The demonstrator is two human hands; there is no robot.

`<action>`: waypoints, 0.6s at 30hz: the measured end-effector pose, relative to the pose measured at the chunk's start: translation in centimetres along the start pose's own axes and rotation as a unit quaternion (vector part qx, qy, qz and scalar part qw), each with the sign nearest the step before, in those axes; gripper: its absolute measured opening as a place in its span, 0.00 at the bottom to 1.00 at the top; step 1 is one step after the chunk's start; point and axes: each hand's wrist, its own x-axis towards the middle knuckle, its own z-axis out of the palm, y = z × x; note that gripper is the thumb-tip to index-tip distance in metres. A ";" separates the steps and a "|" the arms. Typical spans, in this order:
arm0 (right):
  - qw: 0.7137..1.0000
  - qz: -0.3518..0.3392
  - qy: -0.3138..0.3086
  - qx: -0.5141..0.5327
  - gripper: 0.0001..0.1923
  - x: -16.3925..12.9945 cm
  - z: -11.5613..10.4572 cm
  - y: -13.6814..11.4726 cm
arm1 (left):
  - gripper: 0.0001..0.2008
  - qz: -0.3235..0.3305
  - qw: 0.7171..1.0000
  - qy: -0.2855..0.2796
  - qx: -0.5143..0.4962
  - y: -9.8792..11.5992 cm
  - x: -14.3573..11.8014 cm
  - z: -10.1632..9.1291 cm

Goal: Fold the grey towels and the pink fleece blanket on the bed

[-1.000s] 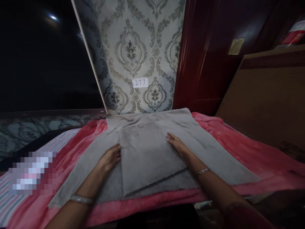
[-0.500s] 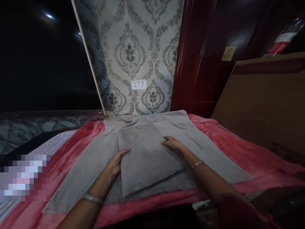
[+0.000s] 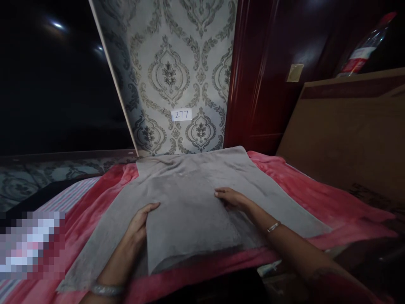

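Observation:
A folded grey cloth (image 3: 190, 223), roughly rectangular, is held between my two hands over a larger grey cloth (image 3: 104, 236). My left hand (image 3: 139, 221) grips its left edge, thumb on top and fingers hidden beneath. On the opposite edge, my right hand (image 3: 232, 198) pinches it, thumb and index finger showing and the others partly underneath. The near edge of the folded piece hangs slightly raised, close to the front of the larger cloth. Under both lies a pink-red plush blanket (image 3: 303, 185).
A striped cloth (image 3: 68, 192) shows at the left, below a large dark screen (image 3: 63, 93). Patterned wallpaper with a "277" label (image 3: 181, 114) rises behind. At the right stands a cardboard box (image 3: 348, 126) with a plastic bottle (image 3: 362, 52) on top.
Both hands still hold the folded grey cloth. Its left side has moved left and toward me with my left hand; my right hand has come slightly nearer. The view has turned a little.

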 end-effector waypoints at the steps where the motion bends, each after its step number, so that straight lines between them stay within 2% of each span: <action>1: 1.000 0.003 -0.012 0.011 0.21 -0.5 0.3 0.5 | 0.19 -0.012 0.999 0.031 0.002 -0.3 -0.4 -0.5; 4: 0.999 -0.003 -0.022 0.042 0.23 -1.1 1.1 1.3 | 0.18 -0.011 0.996 0.087 0.005 -1.1 -1.2 -1.5; 11: 0.994 -0.012 0.006 0.106 0.26 -0.8 2.2 0.9 | 0.16 -0.007 0.995 0.097 0.001 -1.5 -1.0 -1.7; 16: 0.984 -0.003 -0.035 0.177 0.16 -1.6 2.6 0.1 | 0.17 -0.001 0.996 0.093 0.011 -1.4 -0.7 -1.7; 18: 0.974 0.035 -0.063 0.215 0.14 -2.0 2.9 -0.3 | 0.17 0.012 0.996 0.090 0.007 -1.4 -0.8 -1.8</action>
